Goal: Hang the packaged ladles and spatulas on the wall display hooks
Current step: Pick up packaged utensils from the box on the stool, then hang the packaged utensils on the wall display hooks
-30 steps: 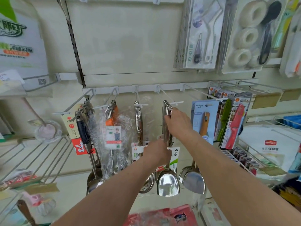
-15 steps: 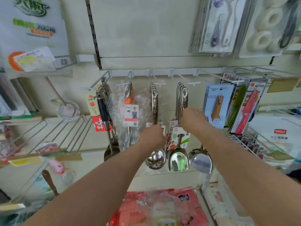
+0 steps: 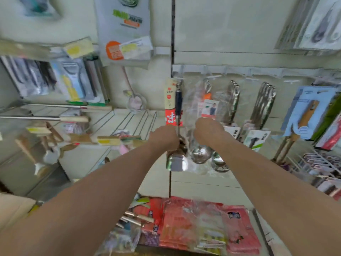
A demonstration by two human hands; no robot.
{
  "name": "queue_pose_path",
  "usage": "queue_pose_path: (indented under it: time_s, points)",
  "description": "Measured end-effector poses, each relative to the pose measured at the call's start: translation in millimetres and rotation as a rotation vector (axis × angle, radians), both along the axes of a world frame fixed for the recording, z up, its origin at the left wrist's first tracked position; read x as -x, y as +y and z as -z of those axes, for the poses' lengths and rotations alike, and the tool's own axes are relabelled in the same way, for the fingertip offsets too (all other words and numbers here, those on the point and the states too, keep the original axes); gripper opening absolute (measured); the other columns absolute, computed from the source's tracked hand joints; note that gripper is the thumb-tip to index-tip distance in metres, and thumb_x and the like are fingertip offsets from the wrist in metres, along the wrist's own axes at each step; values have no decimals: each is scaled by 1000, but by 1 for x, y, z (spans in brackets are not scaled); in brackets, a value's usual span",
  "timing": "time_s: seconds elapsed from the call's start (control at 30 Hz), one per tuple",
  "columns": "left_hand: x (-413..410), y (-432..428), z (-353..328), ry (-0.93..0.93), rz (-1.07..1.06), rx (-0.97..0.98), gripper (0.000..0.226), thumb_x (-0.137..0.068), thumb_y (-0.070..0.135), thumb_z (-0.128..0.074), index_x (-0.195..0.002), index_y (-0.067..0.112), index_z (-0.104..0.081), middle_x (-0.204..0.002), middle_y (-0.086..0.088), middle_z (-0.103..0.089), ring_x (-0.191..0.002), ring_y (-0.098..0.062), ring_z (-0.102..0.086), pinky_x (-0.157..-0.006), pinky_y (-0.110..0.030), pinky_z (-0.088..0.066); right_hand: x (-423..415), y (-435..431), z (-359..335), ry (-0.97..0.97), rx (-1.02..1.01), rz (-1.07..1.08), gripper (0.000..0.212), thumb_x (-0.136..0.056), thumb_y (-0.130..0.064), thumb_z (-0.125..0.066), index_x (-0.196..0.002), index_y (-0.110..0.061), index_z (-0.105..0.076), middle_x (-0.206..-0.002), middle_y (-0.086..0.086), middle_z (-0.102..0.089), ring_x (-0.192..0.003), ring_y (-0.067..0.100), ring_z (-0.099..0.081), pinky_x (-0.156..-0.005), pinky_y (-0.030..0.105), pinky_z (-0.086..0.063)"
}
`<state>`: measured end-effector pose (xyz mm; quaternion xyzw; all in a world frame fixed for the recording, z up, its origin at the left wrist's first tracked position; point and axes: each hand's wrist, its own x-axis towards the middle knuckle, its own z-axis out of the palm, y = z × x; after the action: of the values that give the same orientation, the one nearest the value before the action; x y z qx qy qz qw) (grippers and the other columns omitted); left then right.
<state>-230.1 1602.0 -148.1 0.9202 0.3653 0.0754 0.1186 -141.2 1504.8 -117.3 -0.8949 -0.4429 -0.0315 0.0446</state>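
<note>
Shop wall [image 3: 230, 24] with hooks [image 3: 214, 76] | left hand [image 3: 163, 137] grips hanging spatula [image 3: 176, 163] shaft | right hand [image 3: 208, 131] at bagged ladle [image 3: 200, 154], grip hidden, cannot tell

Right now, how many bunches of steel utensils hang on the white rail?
4. The red-label bunch at the left hand; the clear-plastic bunch at the right hand; the third bunch and fourth bunch further right. Pieces inside each may be hidden.

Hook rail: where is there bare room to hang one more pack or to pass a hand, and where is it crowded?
Free: the gap between the steel spatulas and the blue pack, and the bare wall above the rail. Crowded: from the red-card spatula through the bagged ladles to the steel ladles, packs nearly touch.
</note>
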Motion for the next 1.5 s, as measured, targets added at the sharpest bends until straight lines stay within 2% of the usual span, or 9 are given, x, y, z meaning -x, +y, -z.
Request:
queue_pose_path:
  time_s: [0.13, 0.4, 0.53, 0.77, 0.97, 1.1, 1.23, 1.37, 1.5]
  points:
    - [61, 35, -3, 26, -99, 1, 21, -90, 14, -51, -105, 2, -59, -109, -13, -63, -104, -31, -59, -84, -34, -45, 60, 39, 8, 0, 15, -112, 27, -94, -7, -43, -117, -4, -57, -118, 12, -61, -109, 30, -59, -85, 36, -49]
    - [190, 99, 8, 63, -261, 26, 24, -92, 15, -49, -113, 5, -53, -113, -10, -59, -106, -29, -57, -84, -34, -46, 182, 116, 14, 55, 58, -268, 26, -90, -6, -50, -115, -6, -56, -116, 11, -60, -106, 28, -58, -75, 31, -42]
    - [262, 129, 15, 106, -366, 15, 32, -95, 16, -47, -123, 2, -49, -125, -14, -55, -114, -30, -54, -86, -34, -45, 246, 156, 24, 49, 128, -402, 27, -93, -5, -42, -116, -4, -56, -112, 11, -56, -103, 26, -55, -72, 30, -39]
    - [397, 164, 24, 138, -570, 57, 30, -93, 17, -45, -118, 2, -56, -118, -13, -60, -109, -32, -58, -78, -36, -47, 362, 219, 44, 61, 137, -633, 34, -97, -9, -38, -127, -6, -55, -129, 11, -55, -115, 28, -54, -86, 33, -46]
    - [499, 175, 32, 158, -772, 95, 31, -98, 17, -43, -122, 0, -54, -123, -15, -55, -112, -30, -56, -91, -34, -46, 459, 257, 57, 62, 161, -809, 31, -98, -13, -40, -122, -4, -57, -124, 16, -58, -114, 33, -55, -94, 39, -43]
    - [558, 182, 46, 187, -867, 143, 31, -99, 16, -42, -125, 3, -51, -123, -12, -55, -109, -27, -56, -88, -31, -47, 513, 274, 64, 56, 192, -936, 28, -100, -12, -38, -112, -1, -61, -113, 14, -62, -104, 30, -60, -76, 31, -44]
    - [606, 191, 60, 188, -982, 235, 26, -98, 15, -41, -117, 3, -55, -107, -10, -57, -81, -20, -54, -68, -27, -45, 558, 294, 76, 95, 180, -1014, 27, -101, -16, -39, -118, -7, -58, -115, 12, -61, -104, 28, -59, -74, 28, -39]
    - [645, 204, 78, 152, -1134, 275, 10, -96, 14, -46, -91, 7, -50, -79, -3, -51, -64, -17, -49, -51, -25, -39, 598, 322, 97, 148, 241, -1088, 25, -98, -12, -41, -114, -7, -60, -109, 12, -63, -99, 28, -59, -73, 29, -40]
    - [679, 221, 100, 106, -1267, 331, 19, -92, 13, -51, -74, 8, -47, -70, -3, -48, -57, -15, -46, -47, -25, -37, 630, 354, 111, 224, 350, -1171, 30, -99, -10, -37, -121, -6, -58, -120, 14, -59, -109, 31, -56, -82, 32, -44]
